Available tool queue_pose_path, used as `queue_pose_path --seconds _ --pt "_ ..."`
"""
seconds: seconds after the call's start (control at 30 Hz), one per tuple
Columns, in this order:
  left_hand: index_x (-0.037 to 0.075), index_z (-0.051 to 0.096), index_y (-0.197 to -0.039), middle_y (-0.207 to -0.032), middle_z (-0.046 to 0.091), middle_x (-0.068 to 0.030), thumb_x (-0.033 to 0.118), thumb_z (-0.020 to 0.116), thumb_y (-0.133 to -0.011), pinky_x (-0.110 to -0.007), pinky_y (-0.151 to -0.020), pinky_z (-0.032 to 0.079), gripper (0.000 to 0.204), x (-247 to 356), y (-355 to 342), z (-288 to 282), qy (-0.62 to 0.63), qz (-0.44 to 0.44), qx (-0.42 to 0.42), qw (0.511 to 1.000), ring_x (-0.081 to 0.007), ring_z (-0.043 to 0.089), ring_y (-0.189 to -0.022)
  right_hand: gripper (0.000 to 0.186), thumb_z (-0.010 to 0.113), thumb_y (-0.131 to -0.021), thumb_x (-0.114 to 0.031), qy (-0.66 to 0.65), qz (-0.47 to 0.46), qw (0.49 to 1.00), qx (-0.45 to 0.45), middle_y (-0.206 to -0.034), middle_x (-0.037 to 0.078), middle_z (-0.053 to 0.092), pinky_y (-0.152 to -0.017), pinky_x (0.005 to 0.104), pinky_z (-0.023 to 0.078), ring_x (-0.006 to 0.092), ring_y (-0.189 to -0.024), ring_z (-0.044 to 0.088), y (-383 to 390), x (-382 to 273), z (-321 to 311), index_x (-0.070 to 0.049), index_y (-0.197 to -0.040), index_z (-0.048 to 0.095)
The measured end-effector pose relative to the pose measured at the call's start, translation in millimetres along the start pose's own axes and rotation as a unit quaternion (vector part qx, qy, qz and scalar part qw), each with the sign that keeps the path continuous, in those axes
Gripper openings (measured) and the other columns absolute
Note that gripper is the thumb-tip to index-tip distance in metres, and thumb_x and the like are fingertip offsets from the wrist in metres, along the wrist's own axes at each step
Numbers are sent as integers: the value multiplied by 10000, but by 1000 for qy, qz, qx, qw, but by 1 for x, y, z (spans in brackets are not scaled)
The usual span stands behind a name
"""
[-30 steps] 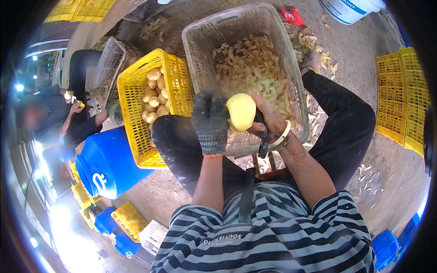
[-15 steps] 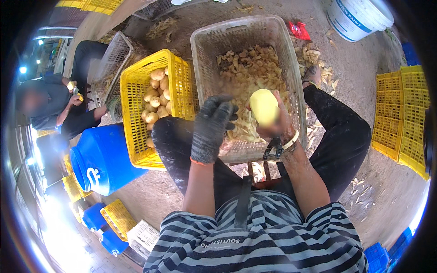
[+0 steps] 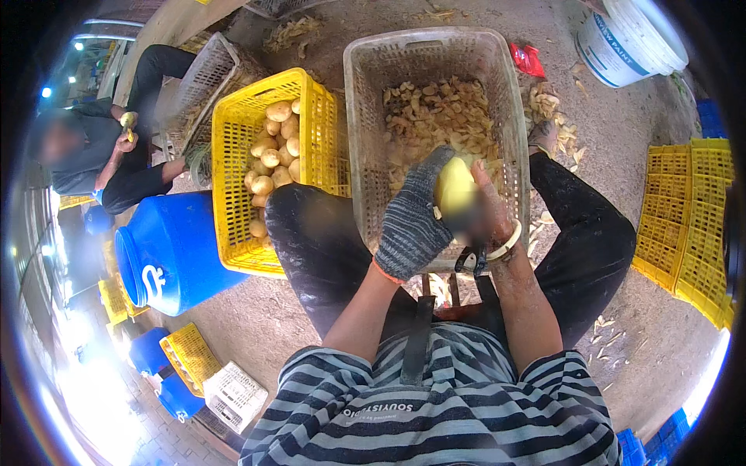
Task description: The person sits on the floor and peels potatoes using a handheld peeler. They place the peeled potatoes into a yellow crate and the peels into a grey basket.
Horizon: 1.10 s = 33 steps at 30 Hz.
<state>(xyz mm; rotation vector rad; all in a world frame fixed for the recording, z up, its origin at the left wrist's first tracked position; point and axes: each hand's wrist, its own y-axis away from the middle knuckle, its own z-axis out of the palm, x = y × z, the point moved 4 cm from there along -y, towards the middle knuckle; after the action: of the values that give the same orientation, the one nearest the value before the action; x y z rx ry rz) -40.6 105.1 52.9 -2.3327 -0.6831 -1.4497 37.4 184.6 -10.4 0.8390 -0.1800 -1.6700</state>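
Note:
Between my two hands is a peeled, pale yellow potato (image 3: pixel 453 185), held over a grey plastic crate (image 3: pixel 360 140). My left hand (image 3: pixel 416 213), in a dark grey knitted glove, closes on the potato's left side, fingers pointing away from me. Against its right side lies my bare right hand (image 3: pixel 491 203), its fingers long along the potato. A blurred patch covers the lower part of the potato and some of the right fingers, so anything else held there cannot be made out. Brown and yellow peelings (image 3: pixel 435 113) lie in the crate beneath.
On the left, a yellow crate (image 3: pixel 233 252) holds several unpeeled potatoes (image 3: pixel 272 155), beside a blue barrel (image 3: pixel 183 248). Another person (image 3: pixel 85 155) sits farther left, a potato in hand. A white bucket (image 3: pixel 614 50) and red packet (image 3: pixel 528 60) are far right; yellow crates (image 3: pixel 676 217) stand right.
My gloved left hand has moved right, from beside the potato onto it. The potato has tilted more upright and sits slightly lower in view. The whole view has shifted a little.

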Motion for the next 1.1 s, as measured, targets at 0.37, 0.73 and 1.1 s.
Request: queue_pose_path --seconds 0.37,0.73,1.1 --pt "54 503 -1267 -1071 627 -151 228 749 -756 -354 -783 517 593 18 13 -1 -208 56 37 976 -274 640 -905 537 377 -936 -550 3 7 998 -66 -620 64 598 -267 179 238 45 -283 321 -4 -4 -3 -51 -976 572" --pt "99 621 -1089 -1036 628 -88 127 611 -739 -400 -777 487 351 33 45 3 -329 123 -143 925 -260 607 -917 505 421 -910 -501 -126 -26 982 -140 -877 148 617 -338 248 284 108 -377 369 -1 -35 -12 -78 -1165 525" --pt "57 589 -1142 -1017 639 -112 137 683 -806 -301 -780 505 358 14 8 -32 -146 5 83 986 -208 627 -924 687 260 -914 -648 -166 10 954 -248 -1129 183 614 -352 192 255 43 -360 377 1 -33 -7 -85 -1198 530"
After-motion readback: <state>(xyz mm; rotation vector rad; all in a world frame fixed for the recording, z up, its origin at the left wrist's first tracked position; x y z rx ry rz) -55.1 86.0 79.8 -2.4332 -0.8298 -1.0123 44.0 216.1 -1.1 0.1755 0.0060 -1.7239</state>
